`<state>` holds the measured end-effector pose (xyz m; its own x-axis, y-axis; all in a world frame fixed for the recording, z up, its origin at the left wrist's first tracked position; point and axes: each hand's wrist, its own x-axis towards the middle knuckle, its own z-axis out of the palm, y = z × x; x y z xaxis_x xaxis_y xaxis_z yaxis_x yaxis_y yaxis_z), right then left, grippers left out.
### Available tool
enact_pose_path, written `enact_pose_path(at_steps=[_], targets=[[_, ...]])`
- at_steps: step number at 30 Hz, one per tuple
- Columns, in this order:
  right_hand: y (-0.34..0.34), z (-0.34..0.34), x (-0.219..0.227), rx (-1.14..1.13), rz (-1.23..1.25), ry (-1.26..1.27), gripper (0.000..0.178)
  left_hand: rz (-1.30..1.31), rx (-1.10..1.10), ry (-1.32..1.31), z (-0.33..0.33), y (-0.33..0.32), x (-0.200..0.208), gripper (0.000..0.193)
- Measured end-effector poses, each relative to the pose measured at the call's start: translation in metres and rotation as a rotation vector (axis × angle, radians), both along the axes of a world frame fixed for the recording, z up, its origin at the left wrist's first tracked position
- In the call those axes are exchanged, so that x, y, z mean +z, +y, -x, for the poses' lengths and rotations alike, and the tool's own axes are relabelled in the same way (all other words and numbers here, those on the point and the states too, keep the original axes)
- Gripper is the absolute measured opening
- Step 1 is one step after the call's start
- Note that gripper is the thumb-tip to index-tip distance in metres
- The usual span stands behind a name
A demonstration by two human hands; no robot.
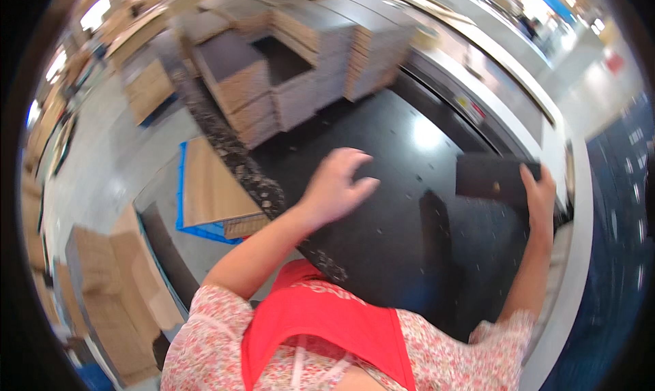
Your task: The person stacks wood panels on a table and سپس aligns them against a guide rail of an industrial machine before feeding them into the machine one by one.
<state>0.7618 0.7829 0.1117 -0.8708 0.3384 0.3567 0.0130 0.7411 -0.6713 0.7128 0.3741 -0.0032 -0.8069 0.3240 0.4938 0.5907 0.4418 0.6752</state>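
Observation:
Over the black tabletop [389,254], my left hand [338,186] hovers with thumb and fingers apart and nothing in it. My right hand [541,193] grips the right end of a small dark rectangular board [492,178], thumb on its upper face. The board is beside the machine's edge at the right of the table; whether it rests on the surface or is lifted I cannot tell. A small light spot shows on its face. At the far side of the table stand several stacks of boards [300,94] with dark tops and pale brown edges.
A long machine rail [471,108] with a white frame borders the table on the right. Left of the table's worn edge [239,162], a blue crate [183,193] holds a brown cardboard sheet [211,186]. An open cardboard box [112,302] stands at the lower left on the grey floor [116,176].

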Motion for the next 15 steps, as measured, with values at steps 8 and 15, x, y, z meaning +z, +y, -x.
enact_pose_path(at_steps=[8, 15], targets=[[-0.011, 0.011, 0.006, -0.178, -0.734, -0.156, 0.049, 0.154, 0.267, 0.004, -0.031, -0.061, -0.043, 0.038], [-0.005, 0.023, 0.018, -0.114, -0.580, -0.082, 0.042, 0.143, 0.294, 0.132, -0.042, -0.062, -0.053, 0.032]])
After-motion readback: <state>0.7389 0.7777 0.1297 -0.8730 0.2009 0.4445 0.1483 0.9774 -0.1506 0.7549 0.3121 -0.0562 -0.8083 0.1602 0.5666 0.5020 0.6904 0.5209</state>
